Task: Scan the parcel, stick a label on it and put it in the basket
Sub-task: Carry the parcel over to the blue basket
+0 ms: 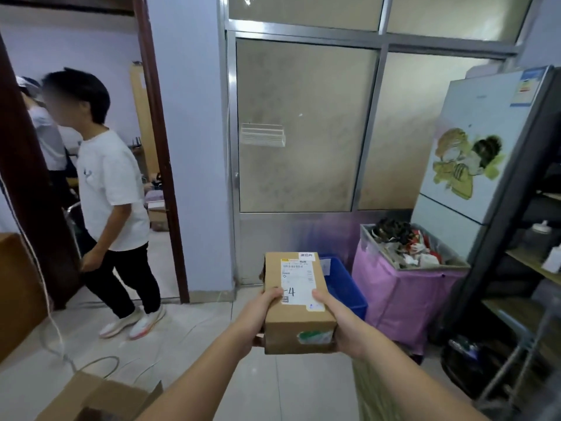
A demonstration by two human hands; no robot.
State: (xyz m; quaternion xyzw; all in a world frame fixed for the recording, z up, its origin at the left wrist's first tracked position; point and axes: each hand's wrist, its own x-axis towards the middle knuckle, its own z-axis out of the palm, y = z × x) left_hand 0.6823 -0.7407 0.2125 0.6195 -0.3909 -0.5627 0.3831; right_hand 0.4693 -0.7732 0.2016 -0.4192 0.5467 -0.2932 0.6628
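Above blue basket: left hand, right hand grip parcel sides firmly.

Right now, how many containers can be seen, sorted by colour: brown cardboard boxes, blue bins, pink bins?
Brown cardboard boxes: 3, the parcel held by the left hand and right hand, an open box at bottom left, and a box beyond the doorway.
Blue bins: 1.
Pink bins: 1.
Total: 5.
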